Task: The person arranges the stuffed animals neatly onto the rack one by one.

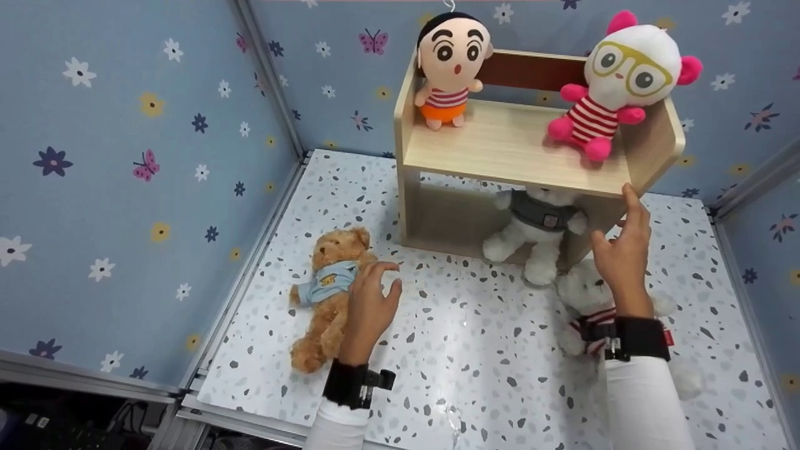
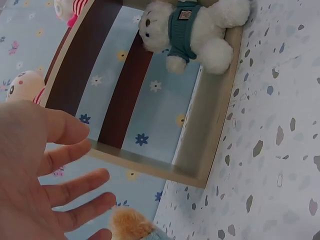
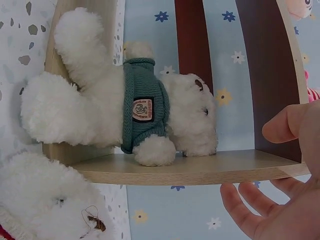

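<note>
Hands hovered over a speckled floor. The left hand [image 1: 370, 299], fingers spread and holding nothing, hung just above a brown teddy bear [image 1: 329, 292] in a pale blue shirt. The bear lay on its back, head toward the wooden shelf [image 1: 512, 150], legs toward the person. The right hand [image 1: 620, 250], loose and empty, was raised beside the shelf's front corner.

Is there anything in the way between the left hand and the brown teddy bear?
No, nothing visible. The left hand, fingers spread, hovers right beside the brown teddy bear lying on the speckled floor. The wooden shelf and the white bear in the green sweater sit farther back.
</note>
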The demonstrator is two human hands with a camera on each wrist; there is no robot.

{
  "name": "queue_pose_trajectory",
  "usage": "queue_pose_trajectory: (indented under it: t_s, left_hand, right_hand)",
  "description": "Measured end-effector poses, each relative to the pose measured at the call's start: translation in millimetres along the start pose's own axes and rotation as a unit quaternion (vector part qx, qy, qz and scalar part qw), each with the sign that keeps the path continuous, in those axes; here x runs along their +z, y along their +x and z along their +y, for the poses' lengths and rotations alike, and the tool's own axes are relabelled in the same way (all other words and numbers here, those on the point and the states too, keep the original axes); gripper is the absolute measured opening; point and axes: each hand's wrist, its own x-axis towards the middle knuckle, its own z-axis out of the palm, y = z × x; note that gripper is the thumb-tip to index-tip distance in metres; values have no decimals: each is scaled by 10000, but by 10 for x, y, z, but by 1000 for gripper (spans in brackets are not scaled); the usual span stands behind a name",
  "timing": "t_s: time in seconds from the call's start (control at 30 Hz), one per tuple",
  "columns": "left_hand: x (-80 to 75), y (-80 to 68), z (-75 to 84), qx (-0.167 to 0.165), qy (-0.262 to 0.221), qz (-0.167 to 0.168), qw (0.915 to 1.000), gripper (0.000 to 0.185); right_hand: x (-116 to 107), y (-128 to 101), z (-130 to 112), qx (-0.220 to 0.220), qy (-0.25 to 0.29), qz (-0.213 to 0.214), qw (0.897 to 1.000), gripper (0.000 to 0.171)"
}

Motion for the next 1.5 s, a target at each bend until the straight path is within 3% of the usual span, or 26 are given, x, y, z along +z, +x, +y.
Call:
queue_pose_trajectory:
  t_s: [0.13, 0.27, 0.43, 0.6, 0.77, 1.03, 1.33, 1.5]
  left_hand:
    - [-83, -56, -93, -394, 650, 436, 9962, 31]
    - [-189, -58, -223, -1003, 873, 530, 9897, 40]
    - [-376, -53, -413, -1813, 772, 326, 9798, 53]
    - [-558, -47, -603, -2288, 520, -195, 9719, 63]
    - [-637, -83, -781, -2548, 652, -724, 9621, 66]
    - [-602, -142, -946, -2821, 415, -1401, 9482, 84]
    - [-568, -189, -1028, -3080, -6, -1569, 9384, 108]
    - [-543, -235, -1072, -3167, -144, -1586, 9351, 112]
  right_hand:
    - [5, -17, 18, 31, -60, -30, 10000, 97]
    - [14, -27, 25, 0, -80, -2, 10000, 96]
    - [22, -24, 13, -104, -101, 23, 9999, 95]
    - [25, -24, 12, -149, -53, 63, 9999, 94]
    - [26, -27, 19, -110, -66, 87, 9999, 94]
    - [37, 1, 23, -107, -72, 83, 9999, 94]
    - [50, -6, -12, -35, -44, 96, 9999, 96]
    - [180, -106, -4, -104, -172, 554, 9983, 97]
